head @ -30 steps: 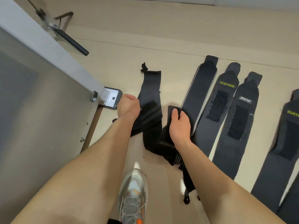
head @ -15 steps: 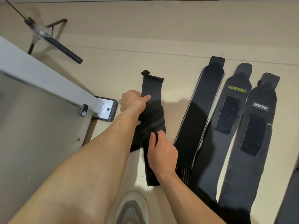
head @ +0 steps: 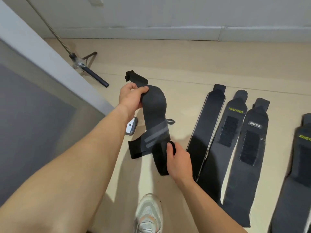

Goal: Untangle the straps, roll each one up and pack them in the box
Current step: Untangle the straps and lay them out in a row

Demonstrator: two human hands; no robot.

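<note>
The left hand pinches the upper end of a black strap held above the floor, while the right hand curls closed around its lower end

A beige floor fills most of the view, meeting a white skirting board at twelve o'clock. At nine o'clock a grey desk with a pale edge slants across, a metal corner bracket showing under its edge. At eleven o'clock stands a tripod, one black-tipped leg lying toward the centre. A light-coloured sneaker sits at six o'clock.
</note>
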